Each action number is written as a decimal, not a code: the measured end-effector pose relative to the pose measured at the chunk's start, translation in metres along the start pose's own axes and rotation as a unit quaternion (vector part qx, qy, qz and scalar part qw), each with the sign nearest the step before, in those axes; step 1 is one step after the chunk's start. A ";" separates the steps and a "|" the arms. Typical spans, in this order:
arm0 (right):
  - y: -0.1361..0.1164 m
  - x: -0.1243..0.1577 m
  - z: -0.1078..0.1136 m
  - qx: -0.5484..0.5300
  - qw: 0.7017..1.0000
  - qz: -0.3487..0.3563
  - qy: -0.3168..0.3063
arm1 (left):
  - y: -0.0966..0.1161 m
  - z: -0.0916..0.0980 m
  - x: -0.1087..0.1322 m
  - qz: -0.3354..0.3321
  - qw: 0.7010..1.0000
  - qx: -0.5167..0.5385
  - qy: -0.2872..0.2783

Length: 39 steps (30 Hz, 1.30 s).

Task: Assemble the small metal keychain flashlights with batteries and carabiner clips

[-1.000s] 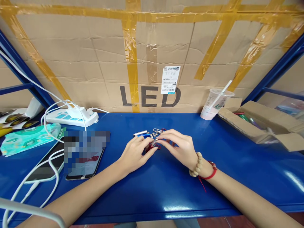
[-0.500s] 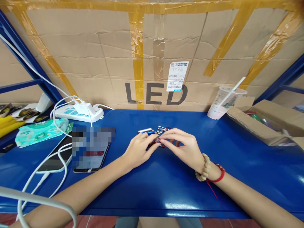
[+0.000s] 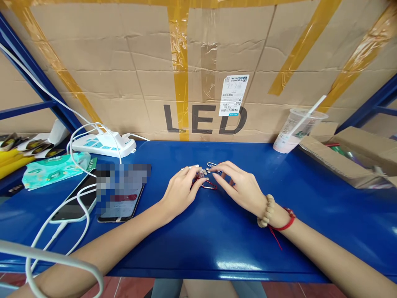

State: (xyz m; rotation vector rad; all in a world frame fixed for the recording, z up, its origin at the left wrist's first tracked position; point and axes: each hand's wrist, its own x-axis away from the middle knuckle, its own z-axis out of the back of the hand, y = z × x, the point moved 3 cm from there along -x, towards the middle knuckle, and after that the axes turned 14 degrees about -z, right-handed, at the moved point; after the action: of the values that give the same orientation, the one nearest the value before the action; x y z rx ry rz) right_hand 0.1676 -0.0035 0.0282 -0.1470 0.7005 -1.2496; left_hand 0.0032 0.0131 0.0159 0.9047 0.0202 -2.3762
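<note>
My left hand (image 3: 182,186) pinches a small red flashlight-like tube (image 3: 200,174) between thumb and fingers, its clear end facing up. Beyond the fingertips lie several small round button cells (image 3: 207,170), partly covered by my hands. My right hand (image 3: 240,182) hovers beside them to the right, thumb and fingers apart, with nothing visible between them. A red carabiner clip (image 3: 209,186) lies just below the tube; whether it is joined to the tube is hidden. A silver carabiner clip (image 3: 212,164) rests behind my right fingertips. A silver rod-like piece (image 3: 194,166) shows behind my left fingers.
On the left are two phones (image 3: 124,198), white cables (image 3: 81,207), a power strip (image 3: 85,145) and a tissue pack (image 3: 56,169). A plastic cup (image 3: 283,138) with a straw and an open carton (image 3: 338,169) stand right. A cardboard sheet (image 3: 149,74) backs the blue table (image 3: 235,244).
My right fingers have parted from the tube and moved slightly right. The tube stays in my left hand, and the red clip below it shows more. The view has shifted slightly.
</note>
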 end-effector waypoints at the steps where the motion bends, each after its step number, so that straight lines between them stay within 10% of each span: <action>1: 0.003 -0.001 -0.002 0.025 1.000 0.008 -0.012 | -0.001 0.000 0.000 0.007 1.000 0.007 0.002; 10: 0.017 -0.006 -0.017 0.098 0.988 0.091 -0.075 | 0.004 0.003 -0.001 -0.052 0.998 0.019 0.007; 32: 0.019 -0.009 -0.014 0.105 0.992 0.028 -0.065 | 0.004 0.002 -0.001 -0.065 0.998 0.005 0.006; 39: 0.011 -0.004 -0.003 0.028 0.998 0.027 0.053 | 0.005 0.002 0.000 -0.069 0.998 -0.001 0.012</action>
State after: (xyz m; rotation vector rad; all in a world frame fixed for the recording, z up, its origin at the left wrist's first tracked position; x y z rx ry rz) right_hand 0.1737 0.0050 0.0223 -0.0148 0.7552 -1.2299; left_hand 0.0044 0.0083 0.0183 0.9578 0.0975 -2.4924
